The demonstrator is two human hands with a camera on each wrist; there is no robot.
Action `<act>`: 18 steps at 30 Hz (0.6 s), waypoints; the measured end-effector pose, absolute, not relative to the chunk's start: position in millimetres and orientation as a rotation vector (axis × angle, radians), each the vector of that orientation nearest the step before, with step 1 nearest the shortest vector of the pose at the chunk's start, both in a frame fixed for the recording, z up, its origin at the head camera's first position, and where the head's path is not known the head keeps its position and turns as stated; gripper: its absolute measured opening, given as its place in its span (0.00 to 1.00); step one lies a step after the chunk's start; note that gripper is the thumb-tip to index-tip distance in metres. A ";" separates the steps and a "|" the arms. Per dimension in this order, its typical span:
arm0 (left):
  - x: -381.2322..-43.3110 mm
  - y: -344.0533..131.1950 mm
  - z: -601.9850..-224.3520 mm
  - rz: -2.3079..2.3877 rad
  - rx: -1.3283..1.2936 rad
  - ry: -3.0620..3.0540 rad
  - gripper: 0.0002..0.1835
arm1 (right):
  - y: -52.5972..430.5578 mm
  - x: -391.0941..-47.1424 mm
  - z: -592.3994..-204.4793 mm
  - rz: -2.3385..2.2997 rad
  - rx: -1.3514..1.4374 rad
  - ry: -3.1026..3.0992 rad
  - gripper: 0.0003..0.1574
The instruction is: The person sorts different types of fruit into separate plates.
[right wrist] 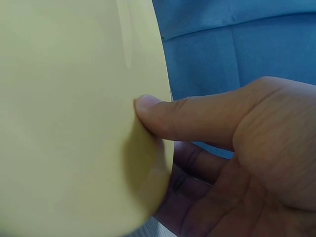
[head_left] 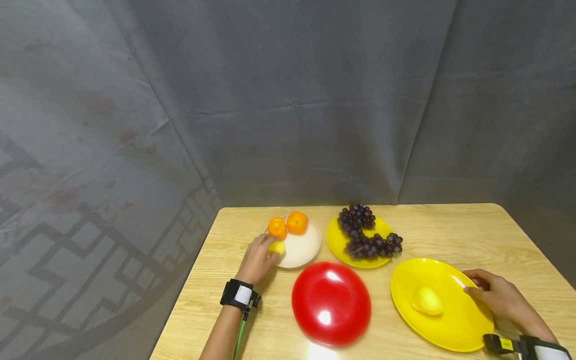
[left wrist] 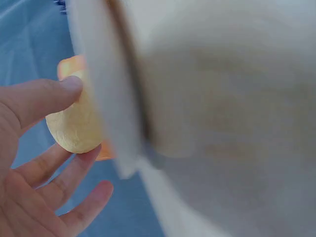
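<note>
Head: left hand [head_left: 257,257] partly closed, thumb and fingers pinching yellow fruit [head_left: 276,247] at white plate's [head_left: 302,251] left side, just beside oranges [head_left: 287,226]. Right hand [head_left: 498,296] grips large yellow plate's [head_left: 443,280] right rim; lemon [head_left: 427,301] on it, long axis roughly sideways.
Left wrist: fruit's long axis near upright, rounded end down; upper end partly behind thumb.
Right wrist: thumb over rim, fingers underneath.
</note>
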State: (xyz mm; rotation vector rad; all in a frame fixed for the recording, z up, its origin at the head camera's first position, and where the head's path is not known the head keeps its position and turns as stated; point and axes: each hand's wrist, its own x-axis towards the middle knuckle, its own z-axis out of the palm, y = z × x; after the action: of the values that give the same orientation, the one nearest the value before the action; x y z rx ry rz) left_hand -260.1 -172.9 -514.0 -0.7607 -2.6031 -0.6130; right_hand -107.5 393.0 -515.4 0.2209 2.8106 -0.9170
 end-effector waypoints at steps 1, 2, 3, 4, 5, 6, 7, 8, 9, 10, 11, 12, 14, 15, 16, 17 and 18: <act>-260.9 -170.5 -508.3 -0.610 -0.771 -2.584 0.23 | 392.6 -107.2 -514.9 -0.917 0.223 2.808 0.41; -261.8 -167.1 -501.6 -0.611 -0.786 -2.560 0.23 | 392.3 -106.8 -514.5 -0.914 0.220 2.809 0.40; -262.4 -162.7 -494.2 -0.612 -0.807 -2.533 0.23 | 392.0 -106.5 -514.0 -0.914 0.219 2.806 0.41; -263.2 -157.3 -485.9 -0.622 -0.828 -2.505 0.23 | 391.7 -106.9 -513.6 -0.918 0.219 2.800 0.42; -263.4 -150.5 -476.7 -0.640 -0.854 -2.482 0.23 | 391.4 -107.0 -513.3 -0.917 0.218 2.799 0.42; -263.6 -142.3 -467.7 -0.655 -0.883 -2.456 0.23 | 391.1 -107.1 -513.2 -0.914 0.217 2.801 0.42; -263.3 -132.6 -458.8 -0.683 -0.918 -2.430 0.23 | 391.0 -107.2 -513.0 -0.913 0.217 2.801 0.42; -262.4 -121.2 -450.2 -0.715 -0.952 -2.409 0.23 | 391.1 -107.2 -512.6 -0.909 0.210 2.805 0.42; -261.2 -108.3 -442.2 -0.751 -0.988 -2.393 0.24 | 391.2 -107.2 -512.2 -0.909 0.215 2.801 0.43; -258.8 -94.0 -434.9 -0.797 -1.017 -2.395 0.24 | 391.5 -106.9 -511.7 -0.904 0.217 2.800 0.43; -256.2 -77.6 -428.6 -0.841 -1.046 -2.403 0.24 | 392.4 -105.9 -511.7 -0.900 0.218 2.802 0.42; -253.7 -60.7 -423.7 -0.869 -1.084 -2.411 0.24 | 393.4 -105.0 -511.8 -0.901 0.221 2.799 0.42; -249.5 -25.2 -417.5 -0.913 -1.183 -2.424 0.24 | 396.1 -102.9 -512.8 -0.905 0.221 2.793 0.42; -247.0 -7.2 -415.1 -0.917 -1.233 -2.442 0.24 | 397.5 -102.0 -513.4 -0.912 0.227 2.783 0.43; -244.5 10.6 -414.0 -0.909 -1.286 -2.459 0.24 | 398.9 -101.0 -514.2 -0.914 0.224 2.787 0.43; -243.2 28.5 -413.8 -0.882 -1.349 -2.460 0.24 | 400.3 -100.2 -515.1 -0.917 0.224 2.789 0.43; -242.0 45.4 -414.8 -0.848 -1.417 -2.463 0.24 | 401.4 -99.3 -515.5 -0.921 0.225 2.788 0.44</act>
State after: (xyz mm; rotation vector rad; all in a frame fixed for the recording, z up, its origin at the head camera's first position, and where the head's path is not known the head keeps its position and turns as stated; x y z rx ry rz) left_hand -242.0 45.4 -414.8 -1.4170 -2.4632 -0.8485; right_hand -99.3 401.4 -515.5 0.2254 2.7880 -0.9214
